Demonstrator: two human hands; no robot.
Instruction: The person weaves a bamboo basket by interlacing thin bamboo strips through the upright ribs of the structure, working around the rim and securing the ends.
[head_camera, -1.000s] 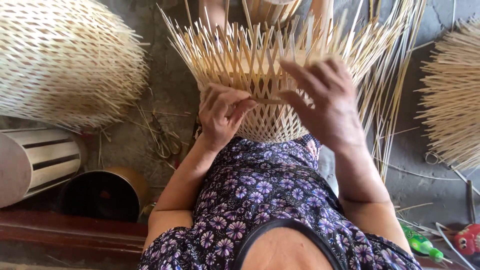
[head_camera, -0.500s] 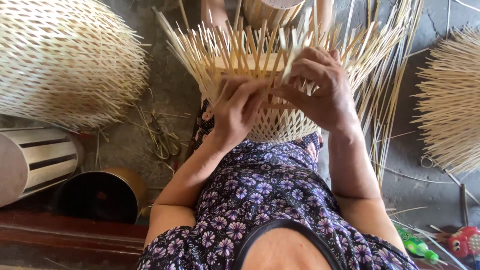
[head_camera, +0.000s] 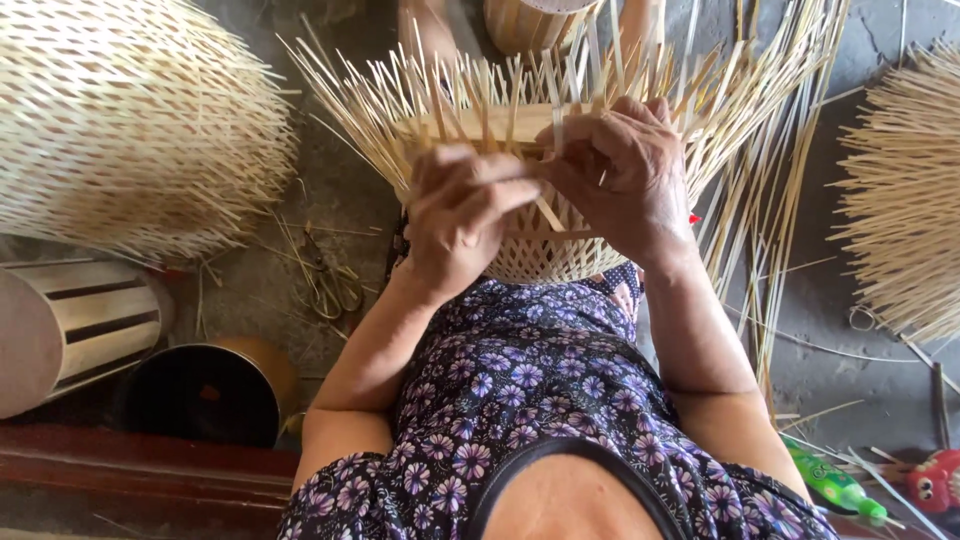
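Both hands, left hand (head_camera: 465, 225) and right hand (head_camera: 620, 180), pinch bamboo strips at the half-woven basket (head_camera: 540, 150); green bottle (head_camera: 835, 485) lies far right of it.

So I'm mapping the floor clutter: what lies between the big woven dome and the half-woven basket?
Head view: scissors and stray strips on bare concrete floor.

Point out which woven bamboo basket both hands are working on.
The unfinished pale bamboo basket in the lap, loose strips fanning from its rim; left hand and right hand grip it.
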